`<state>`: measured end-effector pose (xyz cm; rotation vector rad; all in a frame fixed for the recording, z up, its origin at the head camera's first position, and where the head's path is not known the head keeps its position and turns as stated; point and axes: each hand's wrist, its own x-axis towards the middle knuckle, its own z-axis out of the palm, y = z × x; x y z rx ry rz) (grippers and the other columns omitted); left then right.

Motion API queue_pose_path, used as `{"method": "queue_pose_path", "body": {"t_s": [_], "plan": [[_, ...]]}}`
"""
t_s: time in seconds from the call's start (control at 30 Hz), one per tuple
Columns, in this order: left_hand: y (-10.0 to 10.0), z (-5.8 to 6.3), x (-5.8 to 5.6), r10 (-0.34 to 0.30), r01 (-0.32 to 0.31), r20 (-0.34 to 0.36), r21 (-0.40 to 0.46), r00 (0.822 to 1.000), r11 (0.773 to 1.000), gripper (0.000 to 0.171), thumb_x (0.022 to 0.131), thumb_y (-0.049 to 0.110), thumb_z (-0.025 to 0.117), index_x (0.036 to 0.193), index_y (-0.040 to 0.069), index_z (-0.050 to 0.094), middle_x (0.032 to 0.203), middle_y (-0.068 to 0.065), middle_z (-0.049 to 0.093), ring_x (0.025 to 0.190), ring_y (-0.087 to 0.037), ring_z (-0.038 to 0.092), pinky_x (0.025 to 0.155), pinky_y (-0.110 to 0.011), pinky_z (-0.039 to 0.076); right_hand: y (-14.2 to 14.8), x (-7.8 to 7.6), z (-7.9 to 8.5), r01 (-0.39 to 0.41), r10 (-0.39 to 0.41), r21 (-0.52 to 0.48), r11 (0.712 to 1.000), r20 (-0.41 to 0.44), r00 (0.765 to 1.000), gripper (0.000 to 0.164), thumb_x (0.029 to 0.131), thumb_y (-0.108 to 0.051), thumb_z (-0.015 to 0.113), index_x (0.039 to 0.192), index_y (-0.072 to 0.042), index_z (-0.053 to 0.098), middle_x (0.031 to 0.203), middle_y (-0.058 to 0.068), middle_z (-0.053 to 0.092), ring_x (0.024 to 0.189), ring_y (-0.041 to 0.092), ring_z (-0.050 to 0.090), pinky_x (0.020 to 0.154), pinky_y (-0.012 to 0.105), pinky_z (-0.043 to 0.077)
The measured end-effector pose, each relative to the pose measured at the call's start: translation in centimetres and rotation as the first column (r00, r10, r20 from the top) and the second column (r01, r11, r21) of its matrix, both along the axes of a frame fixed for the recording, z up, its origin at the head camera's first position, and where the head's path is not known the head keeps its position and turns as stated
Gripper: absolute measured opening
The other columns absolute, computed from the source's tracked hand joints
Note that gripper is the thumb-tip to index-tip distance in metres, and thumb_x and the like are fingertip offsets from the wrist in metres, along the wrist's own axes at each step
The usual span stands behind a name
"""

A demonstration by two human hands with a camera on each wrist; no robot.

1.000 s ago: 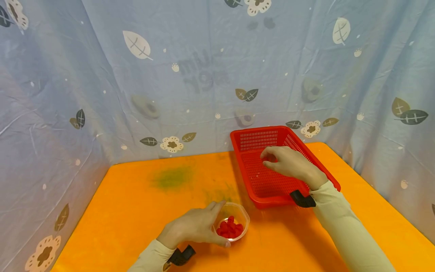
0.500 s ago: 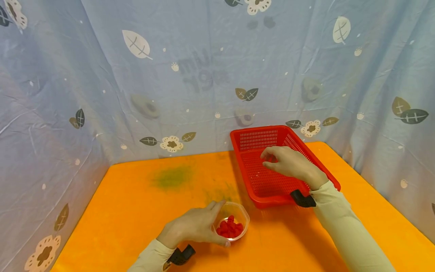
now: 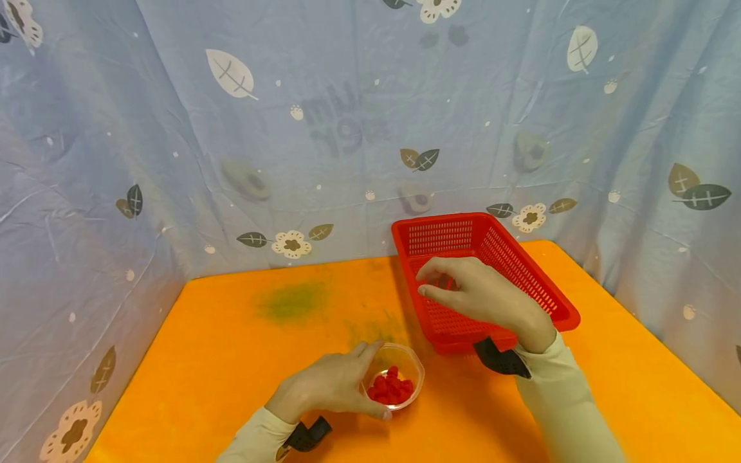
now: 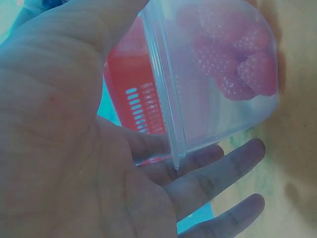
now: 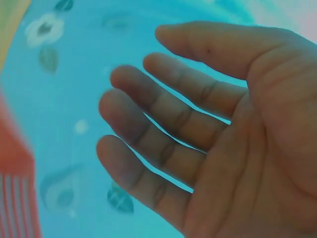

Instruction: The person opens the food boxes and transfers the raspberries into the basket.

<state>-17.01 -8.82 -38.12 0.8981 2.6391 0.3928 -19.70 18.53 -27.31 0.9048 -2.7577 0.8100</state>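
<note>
A clear plastic container with several raspberries in its bottom stands on the orange table. My left hand holds it from the left, thumb on the near side and index finger on the far side. In the left wrist view the other fingers spread loosely past the container's rim. Over the red basket hovers my right hand, its fingers gently bent and thumb apart. The right wrist view shows nothing in that palm.
The red basket with slotted walls stands at the table's right side, near the blue patterned curtain. Curtain also hangs along both sides. A green stain marks the orange table left of the basket.
My right hand has moved left and slightly toward me above the basket, after staying still before. The left hand and the container have kept their place.
</note>
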Motion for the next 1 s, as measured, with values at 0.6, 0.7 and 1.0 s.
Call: {"method": "queue_pose_path", "body": {"t_s": [0.6,0.7,1.0], "plan": [[0.0,0.0,-0.2,-0.003,0.003,0.010,0.005,1.000,1.000,0.117,0.075,0.079,0.070,0.163,0.021,0.019,0.156,-0.006,0.044,0.108,-0.025,0.068,0.095,-0.040,0.055,-3.1,1.8,-1.2,-0.102,0.100,0.109,0.989,0.019,0.995,0.007,0.096,-0.020,0.070,0.103,-0.021,0.071,0.094,-0.014,0.069,0.084,0.004,0.060,0.081,0.028,0.055],[0.0,-0.1,-0.1,-0.007,0.007,0.023,0.002,1.000,1.000,0.117,0.075,0.078,0.070,0.163,0.020,0.018,0.156,-0.008,0.044,0.108,-0.025,0.068,0.095,-0.040,0.055,-3.6,1.9,-1.8,-0.123,0.119,0.141,0.982,0.035,0.992,0.006,0.096,-0.020,0.070,0.102,-0.021,0.073,0.095,-0.014,0.070,0.082,0.003,0.060,0.079,0.026,0.055],[-0.2,0.1,-0.2,-0.015,0.015,0.008,0.011,1.000,1.000,0.118,0.076,0.076,0.071,0.163,0.014,0.021,0.155,-0.008,0.045,0.090,-0.015,0.067,0.089,-0.035,0.056,-4.9,3.1,-4.7,-0.239,0.224,0.272,0.932,0.083,0.971,0.006,0.095,-0.015,0.070,0.093,-0.016,0.075,0.084,-0.013,0.065,0.072,-0.001,0.054,0.073,0.019,0.053]]}}
